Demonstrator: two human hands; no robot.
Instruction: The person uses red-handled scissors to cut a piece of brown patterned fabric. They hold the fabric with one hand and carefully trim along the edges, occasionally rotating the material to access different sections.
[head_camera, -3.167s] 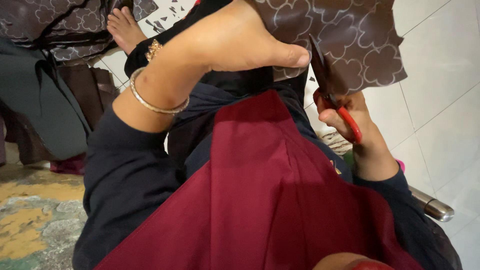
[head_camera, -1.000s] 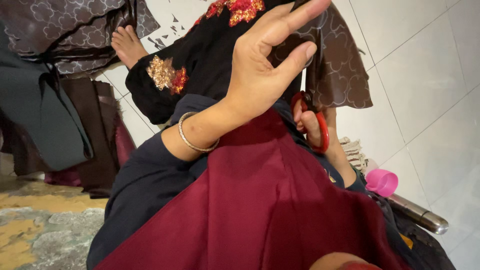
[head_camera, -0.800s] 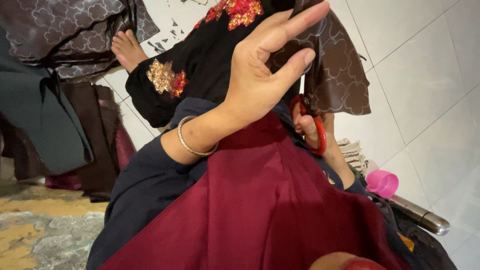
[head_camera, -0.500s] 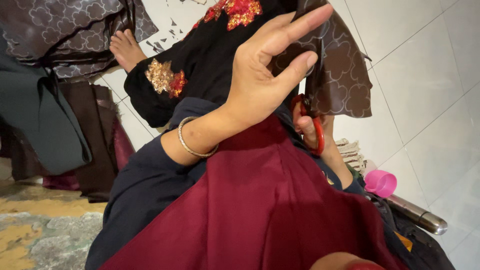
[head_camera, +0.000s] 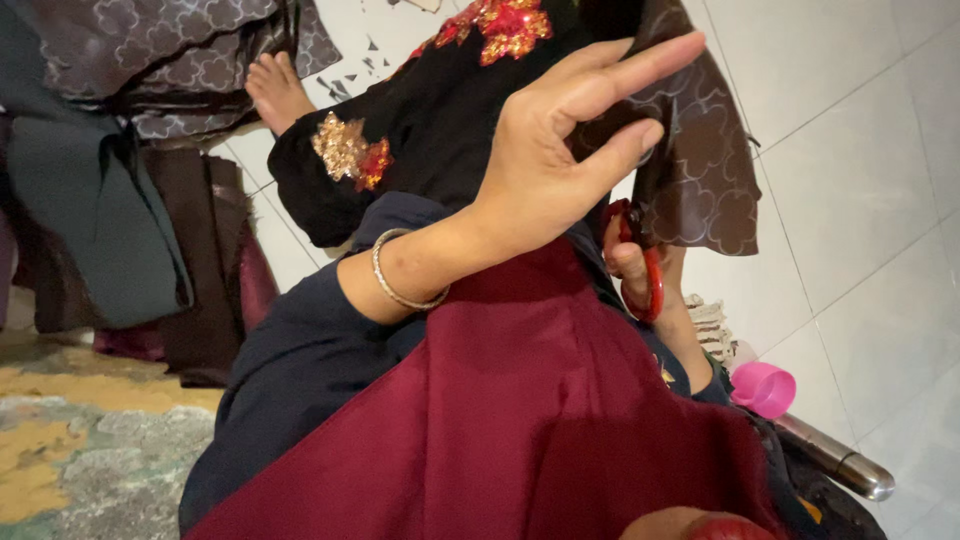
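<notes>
Head view: you held brown cloth up for cutting.
Your left hand (head_camera: 545, 175) pinched the brown patterned fabric (head_camera: 700, 170) between its fingers; your right hand (head_camera: 640, 275), mostly hidden, gripped red-handled scissors (head_camera: 650, 285) just beneath, above maroon cloth (head_camera: 520, 420).

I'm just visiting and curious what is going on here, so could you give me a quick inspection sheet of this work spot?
Surface: white tiled floor, with a patterned rug at lower left.
Job's things: brown patterned fabric held up; red-handled scissors beneath it; black embroidered cloth behind.
Clutter: pink cup, a metal cylinder, dark cloth pieces, small scraps on the tiles.
Hands: left hand pinches the brown fabric; right hand grips the scissors.
Cables: nothing seen.
Surroundings: maroon cloth over the lap; a bare foot on the floor.
</notes>
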